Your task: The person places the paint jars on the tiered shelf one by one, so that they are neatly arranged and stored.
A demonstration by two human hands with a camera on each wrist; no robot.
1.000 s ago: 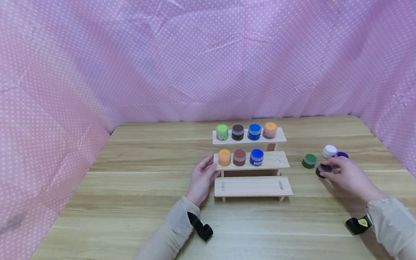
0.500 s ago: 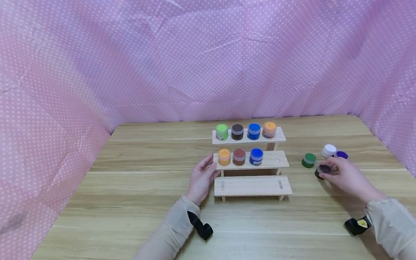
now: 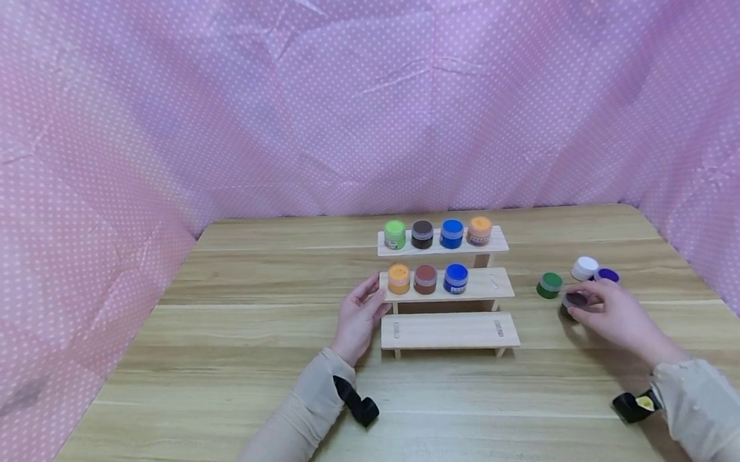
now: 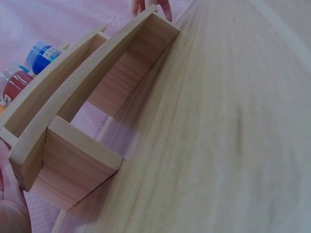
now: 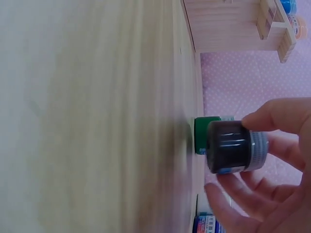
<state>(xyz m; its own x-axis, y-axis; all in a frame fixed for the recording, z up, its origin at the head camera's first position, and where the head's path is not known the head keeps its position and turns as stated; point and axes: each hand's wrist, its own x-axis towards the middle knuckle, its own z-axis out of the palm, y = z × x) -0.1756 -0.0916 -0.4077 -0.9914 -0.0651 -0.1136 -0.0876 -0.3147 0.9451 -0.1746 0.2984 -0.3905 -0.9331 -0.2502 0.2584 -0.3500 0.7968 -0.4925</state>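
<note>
In the head view my left hand (image 3: 358, 320) grips the left end of a three-tier wooden display rack (image 3: 449, 331), at its middle shelf. My right hand (image 3: 620, 317) pinches a small dark paint jar (image 5: 229, 146) between thumb and fingers, right of the rack. The right wrist view shows this jar slightly off the tabletop, its clear lid toward my palm. Close by stand a green paint jar (image 3: 549, 286), a white one (image 3: 585, 269) and a purple one (image 3: 607, 275), partly hidden by my hand. The middle shelf bears orange (image 3: 399, 279), brown (image 3: 426, 279) and blue (image 3: 455, 279) jars.
Light green (image 3: 395, 235), dark (image 3: 422, 235), blue (image 3: 451, 234) and pale orange (image 3: 479, 231) jars stand on the top shelf. The lowest shelf is bare wood. A pink dotted curtain (image 3: 362, 104) hangs behind the wooden table (image 3: 222, 303).
My right hand has shifted very slightly, and the dark jar in it now sits a little off the table. My left hand keeps its place on the rack.
</note>
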